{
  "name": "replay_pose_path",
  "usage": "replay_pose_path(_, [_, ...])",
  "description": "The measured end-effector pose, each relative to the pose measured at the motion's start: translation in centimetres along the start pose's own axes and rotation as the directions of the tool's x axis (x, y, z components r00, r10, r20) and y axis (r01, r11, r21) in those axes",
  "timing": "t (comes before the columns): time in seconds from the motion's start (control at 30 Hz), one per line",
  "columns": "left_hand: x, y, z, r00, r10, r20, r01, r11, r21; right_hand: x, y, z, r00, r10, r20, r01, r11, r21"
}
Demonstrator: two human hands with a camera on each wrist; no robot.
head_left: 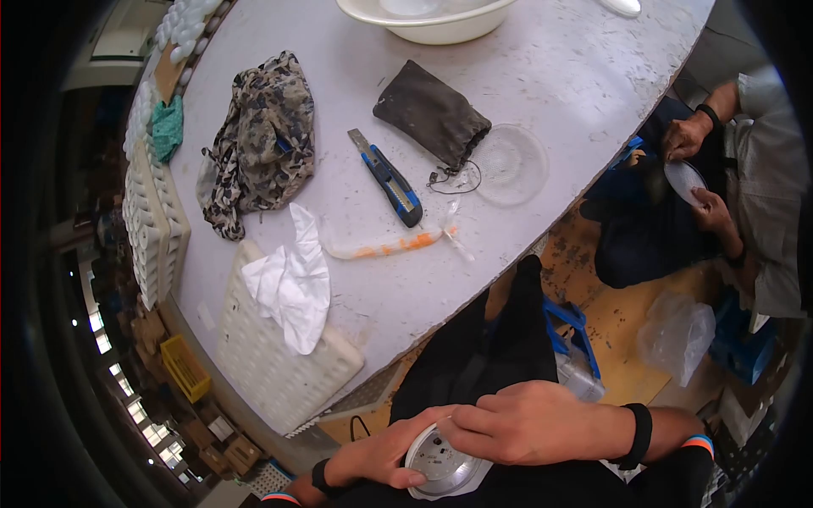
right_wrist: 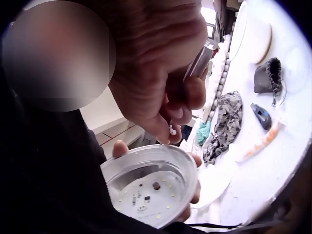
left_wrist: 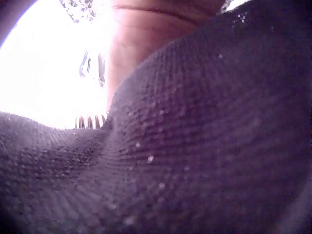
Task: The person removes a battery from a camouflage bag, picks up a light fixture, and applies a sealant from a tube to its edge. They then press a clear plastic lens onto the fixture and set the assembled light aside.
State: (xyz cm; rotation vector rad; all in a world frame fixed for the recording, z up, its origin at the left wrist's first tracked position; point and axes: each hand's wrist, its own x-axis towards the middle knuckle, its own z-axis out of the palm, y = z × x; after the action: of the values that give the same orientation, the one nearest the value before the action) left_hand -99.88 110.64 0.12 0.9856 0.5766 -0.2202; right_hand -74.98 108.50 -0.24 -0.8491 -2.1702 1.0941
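Note:
My left hand (head_left: 385,449) grips a round white LED lamp housing (head_left: 453,478) by its rim, low in front of my lap. Inside the housing lies a white circuit board (right_wrist: 161,195) with small yellowish LEDs and a few dark parts. Just over the rim, my right hand (head_left: 529,423) has its fingers curled, and in the right wrist view its fingertips pinch a small white piece (right_wrist: 172,130). A clear, strip-like thing (right_wrist: 199,62) also shows within the curled fingers of that hand. Dark knitted cloth (left_wrist: 195,136) fills most of the left wrist view and hides the left fingers.
The table (head_left: 550,76) carries a utility knife (head_left: 391,182), dark drawstring pouch (head_left: 432,110), clear round cover (head_left: 512,165), bag of orange-and-white pieces (head_left: 398,245), camouflage cloth (head_left: 267,140), white cloth (head_left: 292,284), egg tray (head_left: 262,364) and white basin (head_left: 432,25). Another person (head_left: 762,195) sits at right, holding a disc.

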Motion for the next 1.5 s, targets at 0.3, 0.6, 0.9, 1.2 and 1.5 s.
replay_pose_path(0.3, [-0.1, 0.0, -0.3, 0.998, -0.049, 0.037, 0.05, 0.998, -0.038, 0.4, 0.0, -0.8, 0.998, 0.001, 0.06, 0.003, 0.998, -0.059])
replay_pose_path(0.6, [0.1, 0.2, -0.4, 0.999, -0.011, -0.032, 0.008, 0.996, -0.089, 0.5, 0.8, -0.2, 0.975, 0.005, 0.222, 0.032, 0.986, -0.162])
replay_pose_path(0.9, [0.3, 0.3, -0.6, 0.998, -0.055, 0.035, 0.059, 0.991, -0.122, 0.5, 0.1, 0.1, 1.0, -0.019, 0.0, 0.019, 0.999, -0.04])
replay_pose_path(1.2, [0.5, 0.7, -1.0, 1.0, -0.007, 0.008, 0.007, 0.997, -0.079, 0.9, 0.3, 0.2, 1.0, 0.011, -0.002, -0.011, 0.998, -0.066])
replay_pose_path(1.5, [0.8, -0.3, -1.8, 0.995, -0.054, 0.078, 0.07, 0.973, -0.218, 1.7, 0.5, 0.2, 0.999, -0.023, 0.028, 0.026, 0.994, -0.106])
